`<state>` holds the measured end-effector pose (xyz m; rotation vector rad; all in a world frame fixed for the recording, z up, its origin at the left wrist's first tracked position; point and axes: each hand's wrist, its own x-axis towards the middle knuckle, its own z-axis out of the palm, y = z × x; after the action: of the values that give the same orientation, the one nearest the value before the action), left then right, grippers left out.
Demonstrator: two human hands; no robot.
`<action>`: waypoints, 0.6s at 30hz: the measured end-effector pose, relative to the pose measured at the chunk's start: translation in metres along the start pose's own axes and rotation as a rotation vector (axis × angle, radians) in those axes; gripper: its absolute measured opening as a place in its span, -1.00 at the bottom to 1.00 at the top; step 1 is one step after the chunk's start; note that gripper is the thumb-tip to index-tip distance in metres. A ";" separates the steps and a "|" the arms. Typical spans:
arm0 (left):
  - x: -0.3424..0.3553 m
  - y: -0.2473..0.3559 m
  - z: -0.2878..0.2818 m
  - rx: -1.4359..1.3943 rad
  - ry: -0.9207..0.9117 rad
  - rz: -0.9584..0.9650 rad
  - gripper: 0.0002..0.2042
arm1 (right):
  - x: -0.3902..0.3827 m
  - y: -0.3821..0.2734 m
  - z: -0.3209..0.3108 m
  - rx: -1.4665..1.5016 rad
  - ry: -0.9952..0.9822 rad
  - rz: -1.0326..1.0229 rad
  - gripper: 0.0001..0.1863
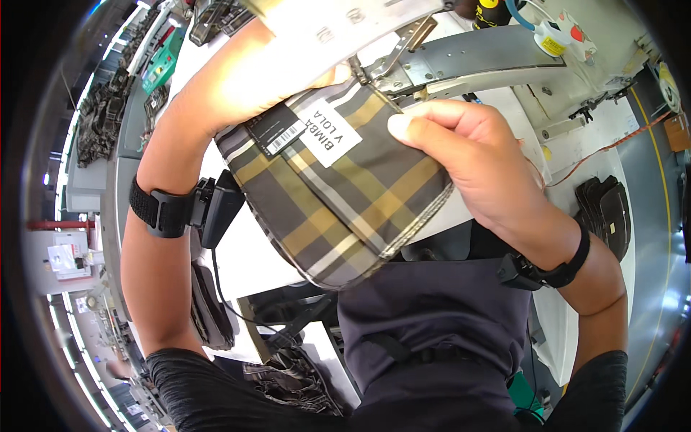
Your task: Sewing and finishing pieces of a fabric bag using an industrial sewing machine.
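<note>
A plaid fabric bag panel [345, 209] in grey, olive and white hangs in front of me, its rounded end toward my body. On it are a white printed label [330, 135] and a dark tag with a barcode [277, 133]. My right hand [475, 147] pinches its right edge between thumb and bent fingers. At the upper left edge my left hand [306, 81] grips the fabric, partly washed out by bright light and covered by the white machine head [324, 29]. The panel's top edge lies by the sewing machine's metal parts [392, 61].
The machine's grey arm [489, 61] runs off to the right. Dark stacked pieces [604, 216] lie on the right of the white table, more dark pieces [210, 309] at the left. Plaid pieces [295, 378] sit below. A green device [163, 61] stands far left.
</note>
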<state>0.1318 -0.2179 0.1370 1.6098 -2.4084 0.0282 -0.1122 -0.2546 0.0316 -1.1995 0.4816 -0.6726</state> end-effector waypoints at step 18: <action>-0.001 -0.018 0.014 -0.571 0.045 -0.183 -0.57 | 0.000 0.016 0.013 0.007 0.103 -0.132 -0.81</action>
<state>0.1464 -0.2258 0.1215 1.5105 -1.9689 -0.5909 -0.0995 -0.2421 0.0200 -1.2014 0.4885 -0.8513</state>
